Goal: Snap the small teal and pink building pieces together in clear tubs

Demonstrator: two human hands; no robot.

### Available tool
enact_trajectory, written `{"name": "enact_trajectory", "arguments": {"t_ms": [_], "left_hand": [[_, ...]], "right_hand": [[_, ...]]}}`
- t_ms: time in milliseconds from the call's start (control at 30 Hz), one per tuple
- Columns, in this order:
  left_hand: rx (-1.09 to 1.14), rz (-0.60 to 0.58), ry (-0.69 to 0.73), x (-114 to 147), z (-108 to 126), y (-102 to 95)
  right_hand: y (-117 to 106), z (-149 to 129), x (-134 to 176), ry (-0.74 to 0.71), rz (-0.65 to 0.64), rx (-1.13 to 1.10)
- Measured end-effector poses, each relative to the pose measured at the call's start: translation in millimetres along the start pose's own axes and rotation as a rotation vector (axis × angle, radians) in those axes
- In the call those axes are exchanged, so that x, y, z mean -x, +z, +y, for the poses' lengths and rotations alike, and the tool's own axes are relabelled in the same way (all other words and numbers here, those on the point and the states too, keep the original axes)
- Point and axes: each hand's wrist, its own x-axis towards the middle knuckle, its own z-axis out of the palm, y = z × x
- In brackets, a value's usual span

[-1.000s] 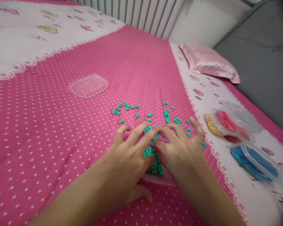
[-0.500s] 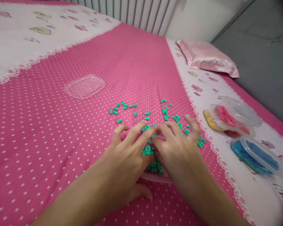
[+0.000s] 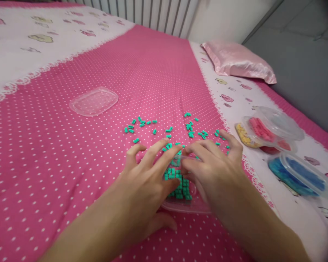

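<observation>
A clear plastic container sits low in front of me with many small green toy bricks inside. Over its left side, my left hand spreads its fingers, with one fingertip over the bricks and the thumb lower, near the front edge. At the container's far right edge is my right hand, its fingers bent and bunched and the little finger raised; what lies between the fingertips is hidden. More loose green bricks are scattered on the dotted pink bedspread beyond both hands.
An oval clear lid lies flat at the left. On the right are a tub of blue pieces and stacked tubs with pink pieces and yellow pieces. A pink pillow rests farther back beside the grey panel.
My right hand has shifted to the right, uncovering more of the container and the bricks in it. My left hand stays in nearly the same place. The view has tilted slightly.
</observation>
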Motion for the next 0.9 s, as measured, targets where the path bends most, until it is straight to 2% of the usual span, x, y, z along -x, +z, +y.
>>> {"name": "enact_trajectory", "arguments": {"t_ms": [167, 267, 367, 600, 800, 900], "left_hand": [[-0.013, 0.032, -0.002, -2.6, 0.4, -2.0], [0.010, 0.046, -0.002, -3.1, 0.6, -2.8], [0.035, 0.048, -0.003, -3.0, 0.5, -4.0], [0.059, 0.032, -0.027, -3.6, 0.8, -6.6], [0.067, 0.052, -0.038, -1.9, 1.1, -7.2], [0.080, 0.050, -0.017, 1.9, -1.4, -6.7]], "right_hand": [[-12.1, 19.3, 11.5, -0.035, -0.213, -0.161], [-15.8, 19.6, 14.7, 0.020, -0.285, -0.242], [-18.0, 11.7, 13.5, 0.084, -0.285, -0.284], [-14.1, 2.7, 6.0, 0.058, -0.258, -0.224], [-16.9, 4.8, -0.4, 0.096, -0.380, -0.258], [-17.8, 8.9, 4.9, 0.085, -0.345, -0.311]]}}
